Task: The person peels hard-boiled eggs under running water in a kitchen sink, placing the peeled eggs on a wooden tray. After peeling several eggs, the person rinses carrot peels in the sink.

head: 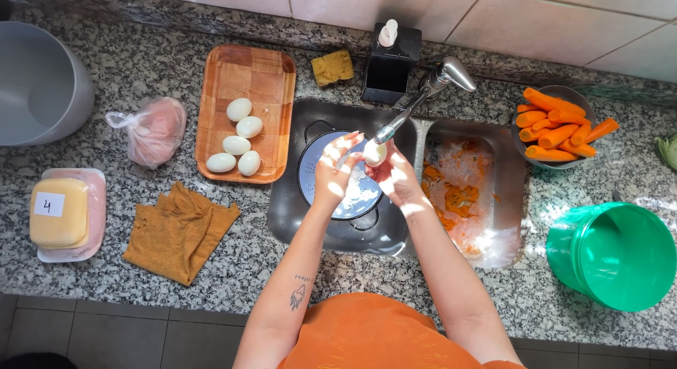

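My left hand (331, 173) and my right hand (399, 178) meet over the left sink basin, both on one white boiled egg (374, 153) held just under the faucet spout (395, 122). Below the hands sits a blue pot (310, 173) with bits of white shell in it. Several peeled white eggs (237, 144) lie on a wooden tray (262, 67) left of the sink.
Orange peelings fill the right sink basin (458, 192). A bowl of peeled carrots (557, 125), a green bucket (620, 256), a grey bucket (35, 83), a pink bag (151, 129), a mustard cloth (180, 231), a tray of sliced cheese and ham (63, 214), a sponge (332, 67) and a soap dispenser (390, 58) stand on the granite counter.
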